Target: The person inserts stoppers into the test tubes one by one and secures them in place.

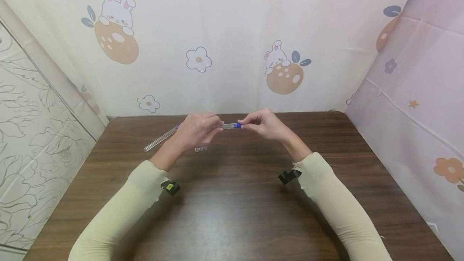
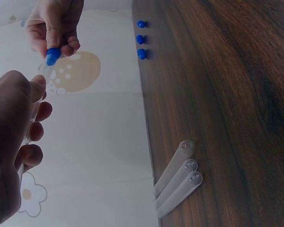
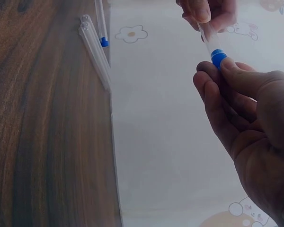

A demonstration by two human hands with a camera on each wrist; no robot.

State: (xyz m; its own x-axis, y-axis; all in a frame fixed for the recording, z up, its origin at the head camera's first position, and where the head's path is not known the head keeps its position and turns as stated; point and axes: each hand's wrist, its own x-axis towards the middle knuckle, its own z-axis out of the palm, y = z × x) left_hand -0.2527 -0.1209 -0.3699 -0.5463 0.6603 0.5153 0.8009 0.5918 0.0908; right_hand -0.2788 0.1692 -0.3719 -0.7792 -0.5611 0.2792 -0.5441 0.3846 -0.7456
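Above the far part of the table, my left hand (image 1: 198,129) grips a clear test tube (image 1: 228,126) by its body, its mouth end pointing right. My right hand (image 1: 267,125) pinches a blue stopper (image 3: 218,57) between thumb and fingers at the tube's mouth; how deeply it sits I cannot tell. To the left on the table lies another tube (image 1: 160,139) with a blue stopper at one end. Three unstoppered tubes (image 2: 176,189) rest side by side below my left hand, mostly hidden by it in the head view.
Three loose blue stoppers (image 2: 141,39) stand in a row on the brown wooden table (image 1: 221,212), along its far edge. A patterned curtain (image 1: 232,79) hangs right behind that edge, and another panel (image 1: 417,104) borders the right side.
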